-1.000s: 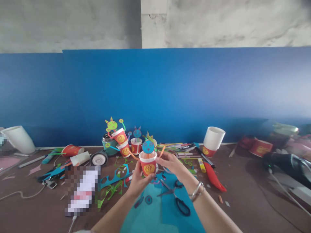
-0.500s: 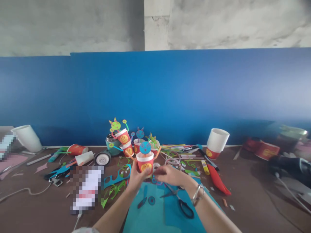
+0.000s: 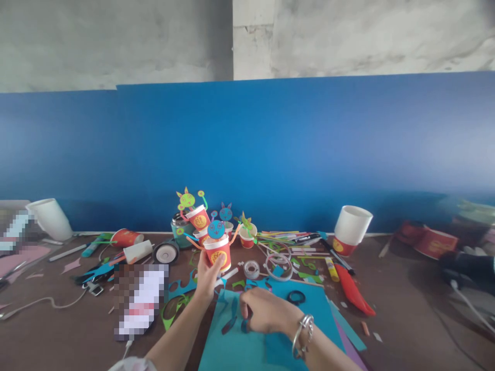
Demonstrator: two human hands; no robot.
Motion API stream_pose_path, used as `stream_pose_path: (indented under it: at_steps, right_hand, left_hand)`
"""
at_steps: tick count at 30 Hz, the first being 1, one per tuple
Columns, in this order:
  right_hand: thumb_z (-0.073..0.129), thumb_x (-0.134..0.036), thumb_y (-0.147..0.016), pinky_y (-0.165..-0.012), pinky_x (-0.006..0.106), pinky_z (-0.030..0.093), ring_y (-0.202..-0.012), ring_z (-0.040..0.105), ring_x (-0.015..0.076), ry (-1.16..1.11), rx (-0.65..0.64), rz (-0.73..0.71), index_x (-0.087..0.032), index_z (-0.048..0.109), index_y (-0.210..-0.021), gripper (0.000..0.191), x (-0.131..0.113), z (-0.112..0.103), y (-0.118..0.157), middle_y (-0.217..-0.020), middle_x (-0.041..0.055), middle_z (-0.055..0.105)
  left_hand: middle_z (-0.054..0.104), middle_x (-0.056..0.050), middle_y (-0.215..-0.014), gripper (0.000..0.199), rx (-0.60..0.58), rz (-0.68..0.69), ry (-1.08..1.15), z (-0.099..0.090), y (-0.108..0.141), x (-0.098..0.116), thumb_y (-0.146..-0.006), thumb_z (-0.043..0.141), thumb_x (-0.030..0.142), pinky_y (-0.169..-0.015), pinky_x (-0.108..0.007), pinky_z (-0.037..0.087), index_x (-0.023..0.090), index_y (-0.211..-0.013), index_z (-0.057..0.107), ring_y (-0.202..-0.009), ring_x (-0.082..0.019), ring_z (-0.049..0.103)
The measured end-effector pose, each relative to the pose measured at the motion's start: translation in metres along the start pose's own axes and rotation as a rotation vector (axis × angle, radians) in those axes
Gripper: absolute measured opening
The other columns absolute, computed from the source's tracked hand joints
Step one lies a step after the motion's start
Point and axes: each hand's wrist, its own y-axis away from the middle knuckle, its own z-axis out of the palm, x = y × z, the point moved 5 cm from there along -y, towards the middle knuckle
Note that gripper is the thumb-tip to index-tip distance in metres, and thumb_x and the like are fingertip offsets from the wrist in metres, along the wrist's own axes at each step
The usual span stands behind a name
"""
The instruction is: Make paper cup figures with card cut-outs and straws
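Observation:
My left hand [image 3: 209,275] is wrapped round a red paper cup [image 3: 217,255] with a yellow emblem and white rim. A round blue paper face [image 3: 216,229] with ears stands up from this cup, and orange and blue arms stick out at its sides. My right hand [image 3: 266,310] is low over teal paper sheets [image 3: 224,350], its fingers curled down at a small dark-blue paper disc [image 3: 244,325]. Whether they grip the disc, I cannot tell. Beside it lies a narrow dark-blue paper piece [image 3: 229,324]. A black scissors loop [image 3: 296,297] shows behind my right wrist; the rest is hidden.
Other decorated cups [image 3: 197,219] stand behind the held one. A tape roll [image 3: 251,269], paper scraps [image 3: 180,309], a glue stick [image 3: 331,269] and a red pouch [image 3: 352,291] lie around the sheets. White cups [image 3: 351,226] stand stacked at right; a phone [image 3: 143,299] lies left.
My left hand has moved the cup a little left. My right hand has dropped from beside the cup to the teal sheets, covering most of the scissors and reaching the disc.

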Motion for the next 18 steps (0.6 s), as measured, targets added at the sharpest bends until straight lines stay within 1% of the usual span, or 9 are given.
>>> stream_pose_path:
  at_steps: [2,3,4,6,8,9,12,16,18]
  right_hand:
    - [0.058,-0.012,-0.06,-0.058,0.02,0.039,-0.076,0.062,0.0176,-0.054,-0.04,-0.007,-0.02,0.067,-0.08,0.023,0.005,-0.003,-0.001,-0.081,0.0023,0.069]
    - [0.058,-0.013,-0.061,-0.056,0.02,0.039,-0.074,0.062,0.0167,-0.082,-0.035,0.0,-0.02,0.067,-0.084,0.026,0.009,-0.007,-0.002,-0.082,0.0019,0.069]
    - [0.058,-0.014,-0.062,-0.056,0.02,0.039,-0.073,0.062,0.0163,-0.098,0.001,0.022,-0.02,0.067,-0.089,0.029,0.014,-0.012,-0.002,-0.084,0.002,0.069]
    - [0.053,-0.012,-0.066,-0.061,0.021,0.04,-0.077,0.063,0.017,-0.095,0.125,0.097,-0.019,0.067,-0.095,0.033,0.025,-0.024,-0.002,-0.087,0.004,0.069]
    - [0.047,-0.009,-0.07,-0.068,0.024,0.041,-0.084,0.063,0.0191,-0.066,0.225,0.157,-0.017,0.068,-0.093,0.032,0.034,-0.034,0.001,-0.091,0.0072,0.069]
    - [0.046,-0.008,-0.071,-0.071,0.025,0.041,-0.088,0.062,0.0201,-0.057,0.242,0.168,-0.017,0.068,-0.09,0.031,0.036,-0.036,0.002,-0.093,0.0083,0.069]
    - [0.047,-0.009,-0.07,-0.074,0.025,0.04,-0.092,0.062,0.021,-0.054,0.221,0.165,-0.018,0.068,-0.093,0.032,0.039,-0.041,0.005,-0.099,0.0084,0.069]
    - [0.047,-0.007,-0.069,-0.078,0.025,0.039,-0.096,0.061,0.0215,-0.014,0.275,0.221,-0.017,0.069,-0.094,0.034,0.044,-0.053,0.01,-0.101,0.0093,0.069]
    - [0.049,-0.006,-0.066,-0.073,0.026,0.039,-0.092,0.061,0.0223,-0.001,0.281,0.243,-0.016,0.069,-0.09,0.033,0.047,-0.056,0.011,-0.097,0.0102,0.07]
  left_hand:
    - [0.065,-0.003,-0.077,0.053,0.001,-0.003,0.005,0.0,0.0,0.0,-0.057,0.076,0.048,-0.05,-0.023,0.049,0.016,-0.093,0.055,-0.061,-0.016,0.062]
    - [0.065,-0.003,-0.076,0.053,0.003,-0.002,0.012,0.0,0.0,0.0,-0.057,0.076,0.048,-0.049,-0.023,0.048,0.016,-0.094,0.055,-0.059,-0.015,0.061]
    - [0.065,-0.002,-0.076,0.053,0.005,-0.002,0.023,0.0,0.0,0.0,-0.057,0.077,0.048,-0.049,-0.023,0.048,0.016,-0.094,0.055,-0.059,-0.015,0.061]
    - [0.064,-0.002,-0.076,0.054,0.013,-0.008,0.047,0.0,0.001,-0.001,-0.057,0.076,0.047,-0.048,-0.022,0.048,0.017,-0.096,0.055,-0.058,-0.014,0.06]
    - [0.063,-0.001,-0.075,0.054,0.024,-0.018,0.054,0.0,0.001,-0.003,-0.059,0.075,0.048,-0.045,-0.021,0.047,0.017,-0.098,0.055,-0.057,-0.013,0.059]
    - [0.063,-0.001,-0.073,0.053,0.026,-0.02,0.048,-0.001,0.001,-0.004,-0.06,0.074,0.049,-0.044,-0.021,0.047,0.017,-0.098,0.055,-0.056,-0.013,0.059]
    - [0.061,0.0,-0.071,0.052,0.022,-0.013,0.035,-0.001,0.0,-0.007,-0.063,0.073,0.049,-0.042,-0.02,0.046,0.017,-0.099,0.055,-0.054,-0.013,0.057]
    - [0.064,-0.001,-0.079,0.048,0.019,-0.005,0.074,-0.002,-0.001,-0.01,-0.064,0.073,0.045,-0.05,-0.022,0.049,0.018,-0.099,0.055,-0.06,-0.013,0.061]
    - [0.064,-0.001,-0.079,0.048,0.018,-0.006,0.073,-0.002,-0.001,-0.01,-0.065,0.073,0.045,-0.05,-0.022,0.049,0.018,-0.1,0.055,-0.06,-0.013,0.06]
